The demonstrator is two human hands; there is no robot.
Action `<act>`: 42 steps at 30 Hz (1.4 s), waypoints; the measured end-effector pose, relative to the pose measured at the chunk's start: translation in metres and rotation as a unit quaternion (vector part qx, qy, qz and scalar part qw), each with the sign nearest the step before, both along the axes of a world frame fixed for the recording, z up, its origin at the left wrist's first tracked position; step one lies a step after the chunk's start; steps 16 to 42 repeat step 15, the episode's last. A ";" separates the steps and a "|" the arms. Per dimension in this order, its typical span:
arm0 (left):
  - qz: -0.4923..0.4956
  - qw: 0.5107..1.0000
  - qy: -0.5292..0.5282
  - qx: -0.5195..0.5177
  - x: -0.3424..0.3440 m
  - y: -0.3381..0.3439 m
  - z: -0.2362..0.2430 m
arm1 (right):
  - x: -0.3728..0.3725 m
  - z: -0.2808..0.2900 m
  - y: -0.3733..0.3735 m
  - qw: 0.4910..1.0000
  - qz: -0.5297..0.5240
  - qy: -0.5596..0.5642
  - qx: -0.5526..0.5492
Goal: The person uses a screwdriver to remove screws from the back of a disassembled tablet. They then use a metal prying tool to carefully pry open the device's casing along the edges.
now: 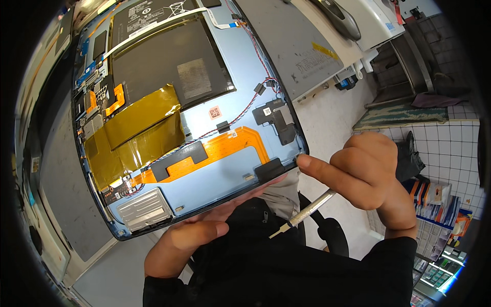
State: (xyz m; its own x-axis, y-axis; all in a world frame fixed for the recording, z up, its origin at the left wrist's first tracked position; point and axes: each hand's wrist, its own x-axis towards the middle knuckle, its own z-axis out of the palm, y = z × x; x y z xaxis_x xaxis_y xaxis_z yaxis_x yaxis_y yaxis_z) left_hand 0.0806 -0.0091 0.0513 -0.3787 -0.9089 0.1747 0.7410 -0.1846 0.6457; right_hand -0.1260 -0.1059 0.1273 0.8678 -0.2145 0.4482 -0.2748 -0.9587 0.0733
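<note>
An opened tablet point(225, 158), its blue inner shell showing, lies tilted above my lap. My left hand point(197, 236) holds its near edge, thumb in front and fingers hidden underneath. My right hand point(365, 171) has its index finger at the near right corner, while its curled fingers grip a slim tool with a silver handle and narrow flat blade point(302, 212). Inside the tablet are a black battery point(153, 66), gold tape point(140, 135), an orange flex cable point(240, 138), a black speaker module point(276, 120) and a silver metal block point(144, 210). Twisted thin wires run along the right side.
A grey work mat point(286, 46) covers the bench behind the tablet. A dark handheld device point(335, 18) rests near a white box point(376, 25) at the upper right. Below are a chair point(417, 61), a white wire grid point(447, 148) and shelves of small packages point(437, 204).
</note>
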 end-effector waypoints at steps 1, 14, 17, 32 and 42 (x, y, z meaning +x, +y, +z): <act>0.007 1.000 0.007 0.001 -0.001 0.000 0.001 | 0.000 0.000 -0.001 1.000 0.003 -0.004 0.006; 0.014 0.997 0.045 0.055 0.008 0.011 -0.004 | -0.041 -0.011 -0.027 0.996 -0.051 -0.049 0.059; 0.015 0.997 0.044 0.055 0.009 0.012 -0.004 | -0.042 -0.010 -0.028 0.997 -0.042 -0.034 0.058; 0.015 0.997 0.044 0.055 0.009 0.012 -0.004 | -0.042 -0.010 -0.028 0.997 -0.042 -0.034 0.058; 0.015 0.997 0.044 0.055 0.009 0.012 -0.004 | -0.042 -0.010 -0.028 0.997 -0.042 -0.034 0.058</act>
